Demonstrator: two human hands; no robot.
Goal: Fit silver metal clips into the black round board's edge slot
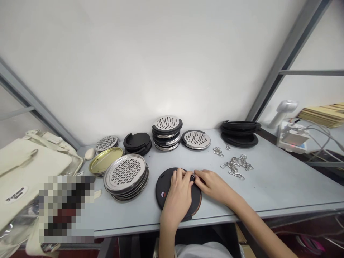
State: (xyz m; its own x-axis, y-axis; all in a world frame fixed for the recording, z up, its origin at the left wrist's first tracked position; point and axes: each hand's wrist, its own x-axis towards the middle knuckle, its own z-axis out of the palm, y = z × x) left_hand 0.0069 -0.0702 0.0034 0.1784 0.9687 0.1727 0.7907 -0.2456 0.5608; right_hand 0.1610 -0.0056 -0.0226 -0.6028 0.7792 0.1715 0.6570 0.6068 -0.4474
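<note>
A black round case with a small round sticker lies flat near the table's front edge. My left hand rests across its top, fingers bent and pressing it down. At the case's upper right edge, my right hand has its fingertips closed on a small metal clip, mostly covered by the fingers. The fingertips of both hands almost meet there. To the right lies a loose pile of metal snap hooks; a smaller group of snap hooks sits behind it.
Stacked metal grater discs and gold lids stand at left. Along the wall are black cases, a stack of grater discs in black holders, one cased grater and black rings. A cream bag lies far left.
</note>
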